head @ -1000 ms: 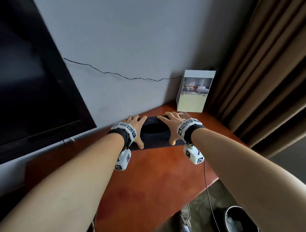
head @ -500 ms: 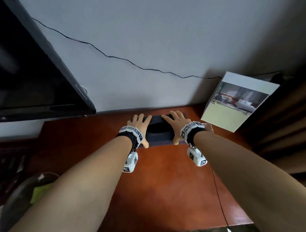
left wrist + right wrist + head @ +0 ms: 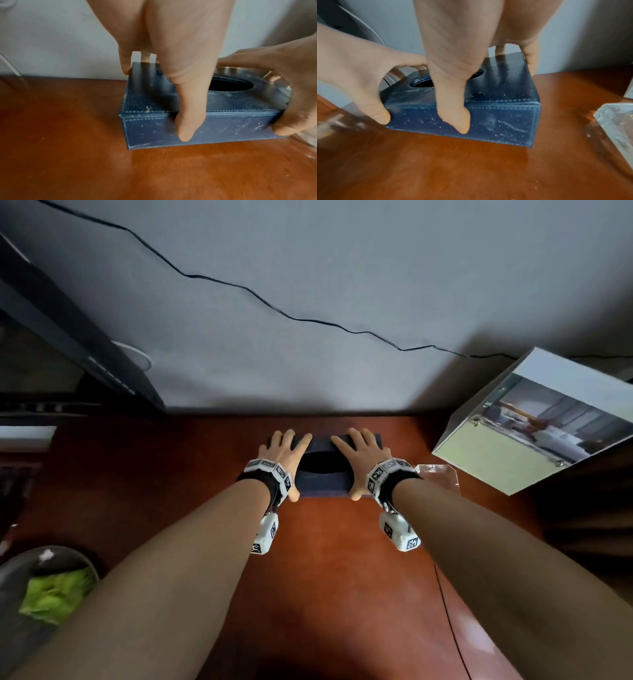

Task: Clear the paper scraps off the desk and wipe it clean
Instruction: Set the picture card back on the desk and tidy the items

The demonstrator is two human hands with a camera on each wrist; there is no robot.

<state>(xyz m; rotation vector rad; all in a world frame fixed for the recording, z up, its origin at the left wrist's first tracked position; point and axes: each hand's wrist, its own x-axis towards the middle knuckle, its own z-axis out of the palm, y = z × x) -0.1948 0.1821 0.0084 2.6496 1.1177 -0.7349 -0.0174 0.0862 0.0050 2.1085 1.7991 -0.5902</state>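
Observation:
A dusty dark blue tissue box [image 3: 323, 474] stands on the red-brown desk [image 3: 325, 559], close to the grey wall. My left hand [image 3: 282, 455] grips its left end, the thumb on the front face [image 3: 185, 128] and the fingers over the back edge. At the other end my right hand [image 3: 361, 455] grips the same way, thumb down the front [image 3: 460, 121]. The oval slot in the box [image 3: 501, 119] looks dark and empty. White specks dot the box [image 3: 223, 125]. No paper scraps show on the desk.
A tilted picture stand [image 3: 534, 422] and a clear acrylic block [image 3: 438, 477] sit right of the box. A dark TV [image 3: 68, 337] hangs at the left, and a black cable [image 3: 274, 306] runs along the wall. A bin with green crumpled material [image 3: 51, 590] stands lower left.
The head view has swung left and down, bringing the bin into sight. Both hands have kept their hold on the box, which now sits square to the wall, farther from the picture stand.

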